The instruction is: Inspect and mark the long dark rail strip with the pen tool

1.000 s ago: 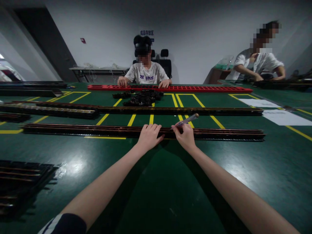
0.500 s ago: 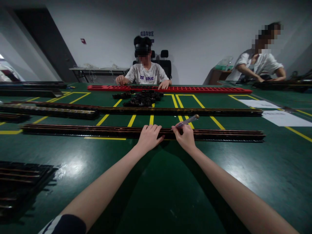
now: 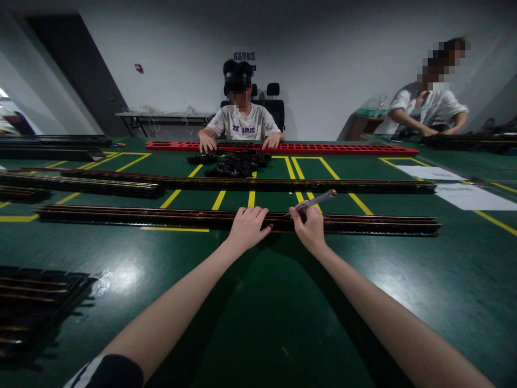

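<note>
A long black rail (image 3: pixel 133 215) with copper-coloured strips along its length lies crosswise on the table in front of me. My left hand (image 3: pixel 249 229) grips it near the middle, fingers bent over the top and thumb on the near side. Just to the right, my right hand (image 3: pixel 309 226) is closed around a slim screwdriver (image 3: pixel 317 201) with a clear handle. The handle tilts up to the right. Its thin shaft points down left at the rail between my hands; whether the tip touches cannot be made out.
Behind lies another long black rail (image 3: pixel 299 185), then a heap of black parts (image 3: pixel 238 163) and a red slotted frame (image 3: pixel 347 149). A co-worker (image 3: pixel 246 121) has both hands there. More rails (image 3: pixel 32 302) lie near left, paper sheets (image 3: pixel 472 196) right. Another person (image 3: pixel 428 116) works far right.
My right hand and the screwdriver have shifted slightly right along the rail. My left hand stays in place. The co-worker opposite has brought one hand inward and down to the red frame.
</note>
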`<action>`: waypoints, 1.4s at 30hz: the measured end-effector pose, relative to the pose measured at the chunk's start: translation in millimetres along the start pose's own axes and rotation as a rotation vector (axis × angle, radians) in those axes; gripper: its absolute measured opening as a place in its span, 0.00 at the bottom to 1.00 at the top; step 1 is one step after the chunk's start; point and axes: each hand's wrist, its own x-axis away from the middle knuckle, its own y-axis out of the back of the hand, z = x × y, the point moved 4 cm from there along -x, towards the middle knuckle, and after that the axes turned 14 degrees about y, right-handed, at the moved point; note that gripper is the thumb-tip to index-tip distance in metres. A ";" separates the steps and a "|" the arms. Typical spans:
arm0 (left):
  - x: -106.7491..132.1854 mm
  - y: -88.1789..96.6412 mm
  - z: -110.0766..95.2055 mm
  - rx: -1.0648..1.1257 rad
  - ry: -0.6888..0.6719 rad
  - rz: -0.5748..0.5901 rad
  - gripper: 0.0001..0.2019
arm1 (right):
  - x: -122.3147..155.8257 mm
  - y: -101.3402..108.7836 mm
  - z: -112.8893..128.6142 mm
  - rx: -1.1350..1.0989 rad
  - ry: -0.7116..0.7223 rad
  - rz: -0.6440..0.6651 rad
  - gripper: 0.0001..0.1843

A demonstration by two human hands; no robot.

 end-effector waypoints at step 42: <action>0.7 4.1 -6.0 -0.048 0.049 -0.042 0.18 | -0.1 2.5 0.5 -0.038 -0.037 -0.032 0.13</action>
